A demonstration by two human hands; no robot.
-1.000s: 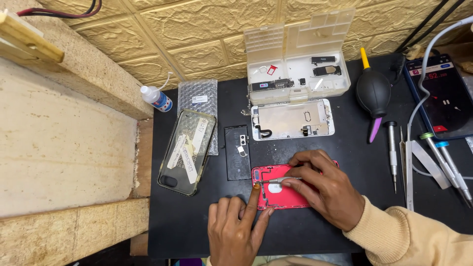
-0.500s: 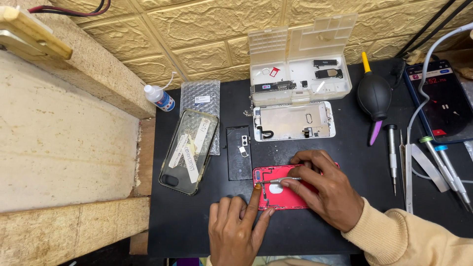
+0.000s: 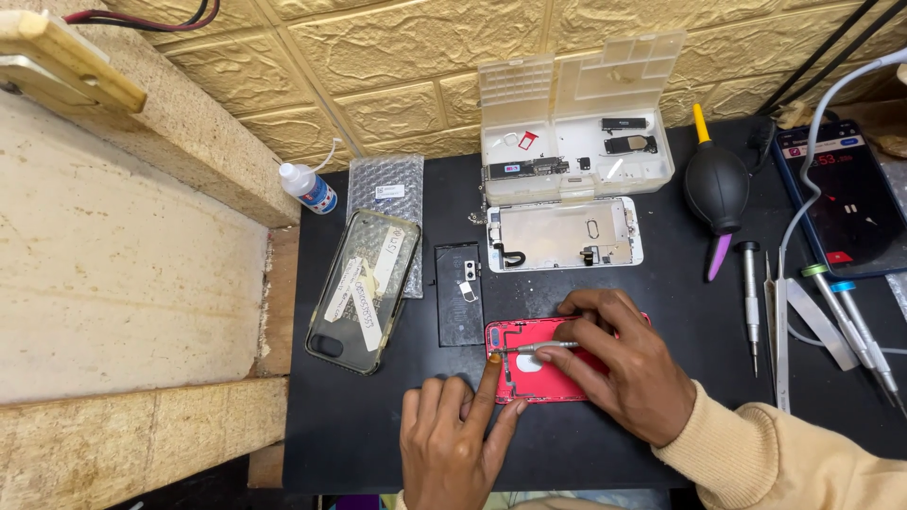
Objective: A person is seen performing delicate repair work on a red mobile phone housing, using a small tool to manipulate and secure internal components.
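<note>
Holding steady since a second ago, your right hand (image 3: 631, 364) keeps its grip pinched on the screwdriver (image 3: 540, 348) over the red phone housing (image 3: 529, 373) on the worktop (image 3: 680, 321); your left hand (image 3: 455, 446), fingers spread, pins its corner.

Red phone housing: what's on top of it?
On the red phone housing: right hand holding a thin screwdriver, left hand index fingertip at its left edge. The housing's right half is covered.

Left hand (image 3: 452, 444): bare, no ring or watch, no sleeve in view.
Right hand (image 3: 631, 364): bare, no ring.
Right sleeve (image 3: 794, 463): cream knit, ribbed cuff at wrist.
</note>
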